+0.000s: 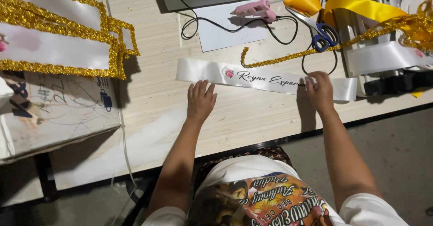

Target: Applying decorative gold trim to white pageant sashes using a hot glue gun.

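A white satin sash [212,71] with black script and a small pink rose print lies flat across the wooden table [252,117]. My left hand [200,100] rests flat, fingers spread, on the table just below the sash's left part, fingertips at its lower edge. My right hand [320,89] presses on the sash near its right end, fingers curled over the lettering. A strand of gold glitter trim [270,62] curves just above the sash.
A pink glue gun [255,8] with a black cable lies on white paper [230,29] at the back. Blue-handled scissors [324,35], yellow ribbon [361,5] and more white ribbon [388,56] sit at right. Gold-trimmed white sashes [58,45] lie at left over a scribbled box [58,111].
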